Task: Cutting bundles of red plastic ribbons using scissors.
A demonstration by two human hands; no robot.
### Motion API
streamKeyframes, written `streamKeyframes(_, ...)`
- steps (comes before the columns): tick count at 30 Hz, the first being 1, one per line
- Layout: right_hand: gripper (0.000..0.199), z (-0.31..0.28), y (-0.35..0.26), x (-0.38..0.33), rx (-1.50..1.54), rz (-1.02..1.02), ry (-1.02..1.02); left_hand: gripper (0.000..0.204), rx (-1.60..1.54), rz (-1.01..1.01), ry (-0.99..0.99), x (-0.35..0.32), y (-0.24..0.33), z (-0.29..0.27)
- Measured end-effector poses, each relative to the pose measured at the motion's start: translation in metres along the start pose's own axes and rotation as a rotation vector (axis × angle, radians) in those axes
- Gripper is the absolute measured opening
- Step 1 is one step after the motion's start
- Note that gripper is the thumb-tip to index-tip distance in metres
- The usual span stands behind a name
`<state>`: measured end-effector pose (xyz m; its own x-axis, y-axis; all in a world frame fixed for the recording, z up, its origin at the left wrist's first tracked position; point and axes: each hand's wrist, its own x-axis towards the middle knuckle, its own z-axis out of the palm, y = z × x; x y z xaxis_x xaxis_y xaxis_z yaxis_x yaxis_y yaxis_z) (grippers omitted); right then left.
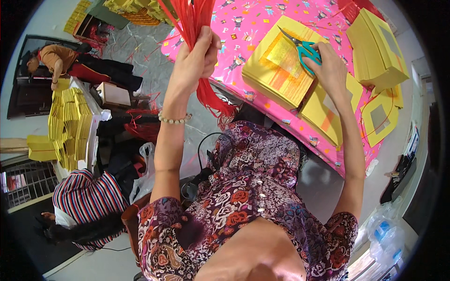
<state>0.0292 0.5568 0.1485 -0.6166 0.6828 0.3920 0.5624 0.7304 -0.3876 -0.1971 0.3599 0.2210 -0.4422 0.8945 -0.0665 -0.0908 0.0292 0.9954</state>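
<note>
My left hand [199, 56] is closed around a bundle of long red plastic strips [213, 96], raised at the table's left edge. The strips fan out above the fist and hang down below it. My right hand [327, 68] grips a pair of scissors [307, 52] with teal handles, its blades pointing up and left. Under the scissors lies a thick stack of yellow paper [262, 70] with a gold square and orange streaks on top. Another yellow paper stack [323, 114] sits close below my right wrist.
A pink patterned cloth [229, 42] covers the table. Yellow bundles [377, 51] stand at its right, beside a tied yellow piece [378, 119]. At left, two other people [89, 196] are near a table piled with yellow bundles [70, 126]. Red strips litter the grey floor [140, 51].
</note>
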Motion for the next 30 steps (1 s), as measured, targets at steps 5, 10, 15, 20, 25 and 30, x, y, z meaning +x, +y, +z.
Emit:
streamKeyframes(5,0.037,-0.002,-0.006,0.011,-0.139,-0.071,-0.090,0.036,0.000,0.075,0.005,0.001,0.012,0.006)
streamKeyframes(10,0.064,0.001,-0.078,-0.011,0.577,-0.265,-0.151,0.027,-0.223,-0.017,-0.160,0.021,0.006,0.014)
streamKeyframes(15,0.048,0.036,-0.131,-0.031,1.137,-0.298,-0.226,0.039,-0.054,0.199,-0.057,0.021,0.023,0.071)
streamKeyframes(20,0.032,0.049,-0.133,-0.035,1.521,0.188,-0.419,0.040,0.014,0.153,-0.086,0.016,0.025,0.065)
streamKeyframes(25,0.039,0.014,-0.116,-0.020,1.465,0.217,-0.192,0.037,0.027,0.349,0.134,-0.030,-0.004,0.050)
streamKeyframes(30,0.041,-0.032,-0.124,-0.017,1.612,0.178,-0.166,0.076,-0.712,-0.436,-0.832,-0.079,-0.082,0.067)
